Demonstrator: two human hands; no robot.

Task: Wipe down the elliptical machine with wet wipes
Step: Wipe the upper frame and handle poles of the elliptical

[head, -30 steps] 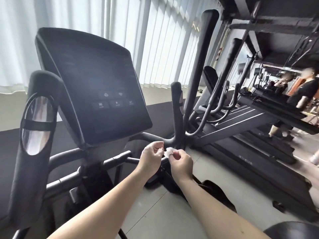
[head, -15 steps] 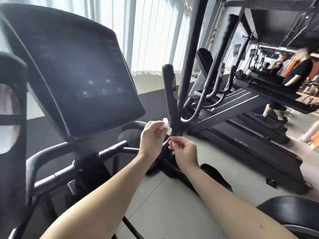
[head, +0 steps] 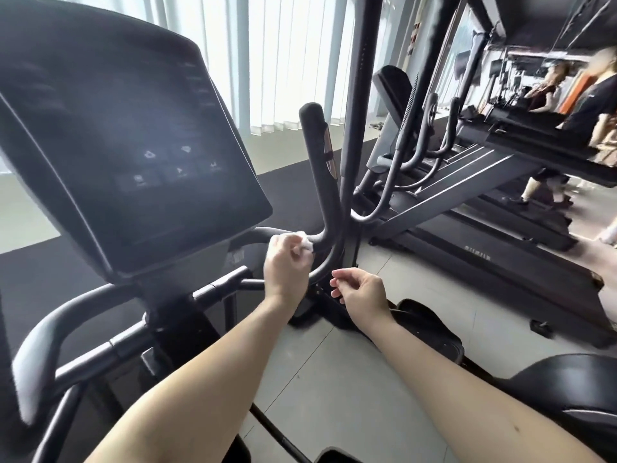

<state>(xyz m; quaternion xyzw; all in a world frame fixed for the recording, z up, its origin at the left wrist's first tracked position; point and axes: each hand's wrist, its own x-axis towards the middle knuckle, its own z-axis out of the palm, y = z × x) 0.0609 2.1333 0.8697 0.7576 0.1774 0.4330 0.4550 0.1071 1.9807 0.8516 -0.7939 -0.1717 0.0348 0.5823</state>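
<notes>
Your wet wipe is a small white wad pinched in the curled fingers of your left hand. It is pressed against the black fixed handlebar of the elliptical machine, at the bend where the bar turns upward, just below the right corner of the console.

Your left arm reaches in from the near left with the wrist roughly straight and the back of the hand toward you. Your right hand hovers just to the right of the left one and a little nearer. It is clear of the bar and holds nothing, its fingers loosely curled with the thumb close to the forefinger. That forearm comes in from the near right.

A tall black swing arm rises just behind the handlebar, and a foot pedal lies below your right wrist on the pale tiled floor. To the right stands a treadmill. White vertical blinds hang at the far wall, and blurred people are at the far right.
</notes>
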